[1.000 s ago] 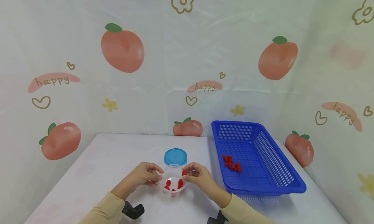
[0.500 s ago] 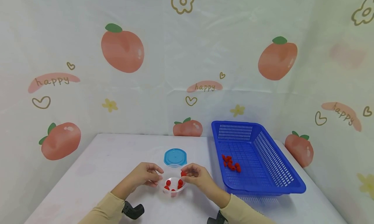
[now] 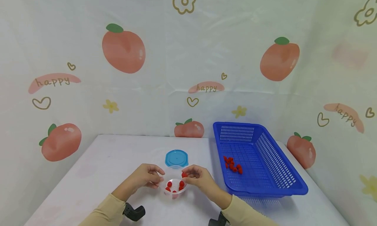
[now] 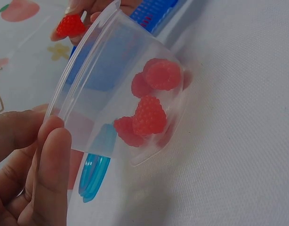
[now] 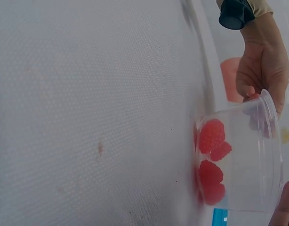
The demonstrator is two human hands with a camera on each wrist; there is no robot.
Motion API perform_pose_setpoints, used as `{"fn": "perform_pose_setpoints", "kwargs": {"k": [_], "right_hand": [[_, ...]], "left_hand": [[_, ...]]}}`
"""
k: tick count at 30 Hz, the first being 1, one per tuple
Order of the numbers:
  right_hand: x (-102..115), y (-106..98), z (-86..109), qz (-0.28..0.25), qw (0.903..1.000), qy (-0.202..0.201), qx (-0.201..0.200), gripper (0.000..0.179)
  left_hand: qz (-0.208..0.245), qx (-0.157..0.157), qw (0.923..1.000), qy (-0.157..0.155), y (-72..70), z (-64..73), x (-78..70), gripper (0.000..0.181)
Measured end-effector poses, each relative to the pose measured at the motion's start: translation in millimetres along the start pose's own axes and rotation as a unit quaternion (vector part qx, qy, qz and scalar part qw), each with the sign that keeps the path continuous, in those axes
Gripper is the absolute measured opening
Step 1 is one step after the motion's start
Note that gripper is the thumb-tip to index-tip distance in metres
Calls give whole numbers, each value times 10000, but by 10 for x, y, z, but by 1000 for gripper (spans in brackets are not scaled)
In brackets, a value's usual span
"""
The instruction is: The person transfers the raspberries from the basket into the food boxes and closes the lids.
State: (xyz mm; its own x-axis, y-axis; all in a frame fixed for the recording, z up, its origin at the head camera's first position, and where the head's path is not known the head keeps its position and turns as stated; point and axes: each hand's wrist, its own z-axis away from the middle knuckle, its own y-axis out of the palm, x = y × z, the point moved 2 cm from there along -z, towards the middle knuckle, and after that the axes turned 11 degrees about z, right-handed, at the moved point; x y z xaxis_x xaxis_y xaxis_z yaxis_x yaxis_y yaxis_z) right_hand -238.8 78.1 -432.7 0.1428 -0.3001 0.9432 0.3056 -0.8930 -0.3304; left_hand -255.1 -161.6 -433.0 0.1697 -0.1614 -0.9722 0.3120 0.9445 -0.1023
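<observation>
Just above the clear tub (image 5: 250, 165), right side
Pinching a raspberry (image 4: 70, 26) in right hand (image 3: 202, 179), gripping opposite rim (image 4: 64, 84) with left hand (image 3: 143, 176)

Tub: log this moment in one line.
left hand: holds tub; right hand: pinches berry; lid: off, beyond tub; berries: in tub, basket

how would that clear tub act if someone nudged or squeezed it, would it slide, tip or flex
The clear tub looks thin-walled, so it would probably flex a little when squeezed. With only a few red berries inside, it is likely light and easily moved. It seems to sit flat on the white table, so a gentle low push may slide it.
</observation>
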Motion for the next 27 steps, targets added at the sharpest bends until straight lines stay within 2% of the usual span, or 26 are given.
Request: {"fn": "perform_pose_setpoints", "kwargs": {"k": [11,27], "right_hand": [[22,-8,16,-80,9999,-116,31,33],[61,-55,30,-128,9998,77,130,37]], "left_hand": [[-22,-19,10000,-22,7,9,-11,29],[31,48,10000,-38,-1,9,-23,29]]}}
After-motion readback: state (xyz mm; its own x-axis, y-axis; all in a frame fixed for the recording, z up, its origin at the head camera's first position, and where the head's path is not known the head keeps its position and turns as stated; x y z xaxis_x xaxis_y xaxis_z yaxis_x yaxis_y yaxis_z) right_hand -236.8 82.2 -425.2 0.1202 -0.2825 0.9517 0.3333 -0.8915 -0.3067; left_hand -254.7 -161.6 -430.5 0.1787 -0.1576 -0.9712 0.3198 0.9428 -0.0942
